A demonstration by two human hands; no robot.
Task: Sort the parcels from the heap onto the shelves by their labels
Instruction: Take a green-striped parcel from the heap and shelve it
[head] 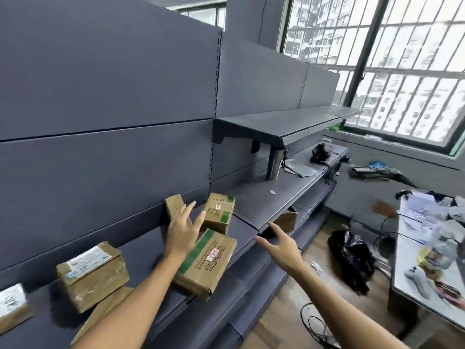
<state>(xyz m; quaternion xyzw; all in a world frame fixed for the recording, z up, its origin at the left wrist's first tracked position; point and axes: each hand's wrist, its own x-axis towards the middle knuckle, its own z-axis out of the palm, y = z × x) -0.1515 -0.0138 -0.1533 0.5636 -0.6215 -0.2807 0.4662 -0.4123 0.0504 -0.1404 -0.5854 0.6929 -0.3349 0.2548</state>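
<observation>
Hiding part of a small parcel (173,205), left hand (182,229) open.

Matt grey metal shelves (264,205); creased brown cardboard parcels (203,265), glossy tape.

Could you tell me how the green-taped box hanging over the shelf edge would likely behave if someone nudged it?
The green-taped box would probably slide rather than roll, being flat-sided cardboard. Its corner overhangs the shelf, so an outward push might tip it off. Its dented lower edge suggests soft, crushable walls.
</observation>
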